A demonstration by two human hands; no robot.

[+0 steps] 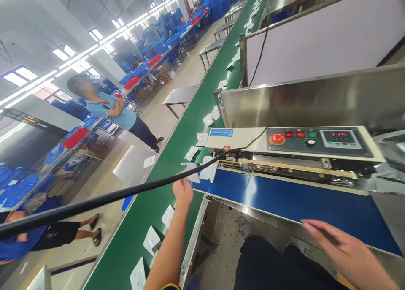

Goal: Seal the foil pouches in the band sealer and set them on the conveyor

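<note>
My left hand (182, 193) reaches over the join between the green conveyor belt (123, 243) and the blue belt (272, 201). Its fingers are closed on the lower edge of a small white packet (193, 177); a black cable crosses in front and hides part of this. Just right of it, another white packet (209, 170) lies at the intake of the band sealer (291, 142). Over the near edge of the blue belt, my right hand (343, 247) is held open, thumb and fingers apart, with nothing in it.
More white packets (152, 239) lie along the green belt. The black cable (95, 203) hangs across the view. A person in a light blue shirt (112, 112) stands with folded arms beyond the belt; another person (38, 235) is at lower left. Steel tables (180, 95) line the aisle.
</note>
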